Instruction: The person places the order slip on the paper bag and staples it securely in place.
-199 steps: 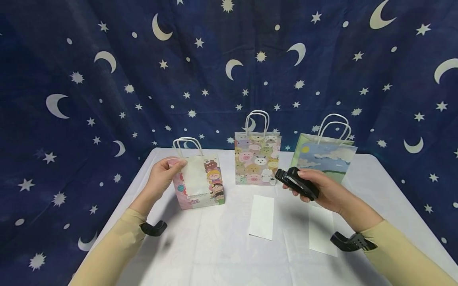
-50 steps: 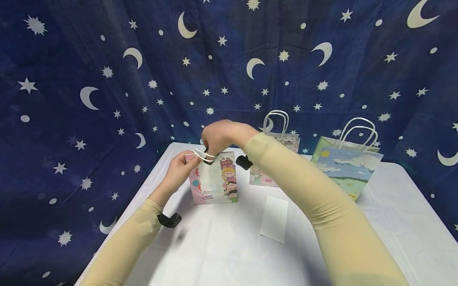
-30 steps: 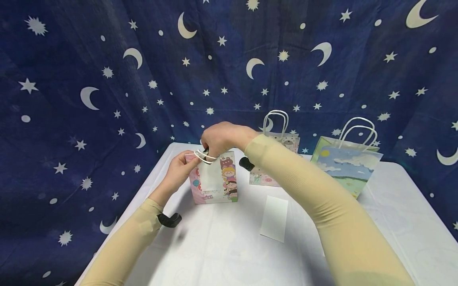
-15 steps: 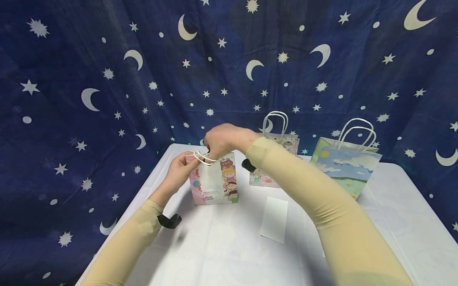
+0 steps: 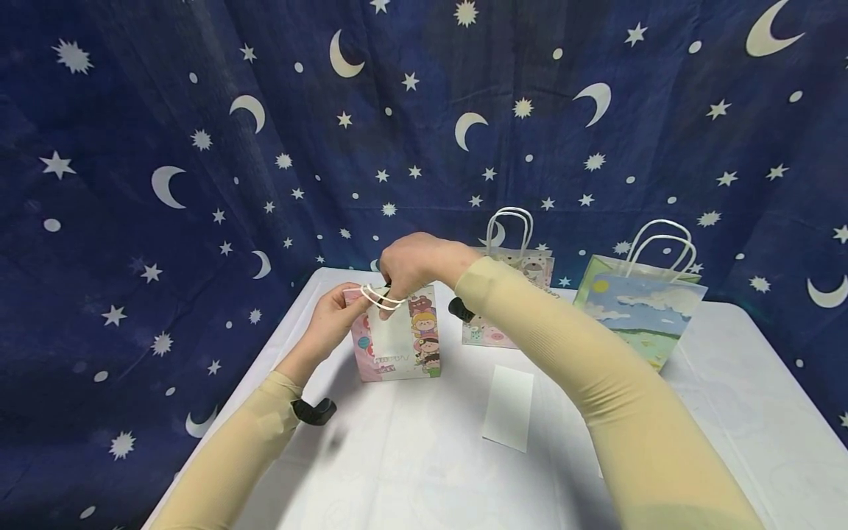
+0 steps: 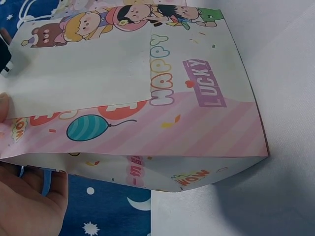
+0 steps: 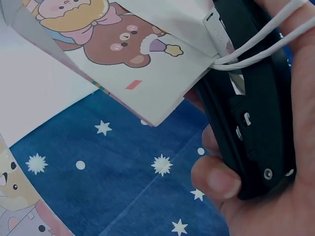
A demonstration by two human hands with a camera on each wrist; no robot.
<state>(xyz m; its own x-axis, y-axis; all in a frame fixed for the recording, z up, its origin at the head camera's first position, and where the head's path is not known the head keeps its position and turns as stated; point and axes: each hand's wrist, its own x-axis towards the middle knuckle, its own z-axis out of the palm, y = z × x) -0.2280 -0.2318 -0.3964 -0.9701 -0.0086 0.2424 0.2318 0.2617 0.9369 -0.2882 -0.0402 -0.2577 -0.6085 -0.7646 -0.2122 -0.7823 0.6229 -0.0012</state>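
Note:
A pink-and-white cartoon paper gift bag (image 5: 426, 342) stands at the table's left, a blank white paper slip (image 5: 392, 340) against its front. My left hand (image 5: 329, 316) pinches the bag's upper left edge together with the slip; in the left wrist view some fingers lie behind the bag. My right hand (image 5: 419, 263) reaches over the top and grips a black stapler (image 7: 268, 103). In the right wrist view the stapler straddles the bag's top edge and the slip, beside the white cord handles (image 7: 261, 56). From the head view most of the stapler is hidden.
An animal-print gift bag (image 5: 486, 335) stands behind my right forearm. Farther right is a green-and-blue landscape gift bag (image 5: 645, 313). Another white slip (image 5: 509, 407) lies on the white tablecloth (image 5: 411, 456). A starry navy curtain (image 5: 411, 66) hangs behind the table.
Since the oldest frame, my right hand has carried the stapler left from near the landscape bag to the cartoon bag's top. Over the last second that hand has dipped slightly; the left keeps its pinch.

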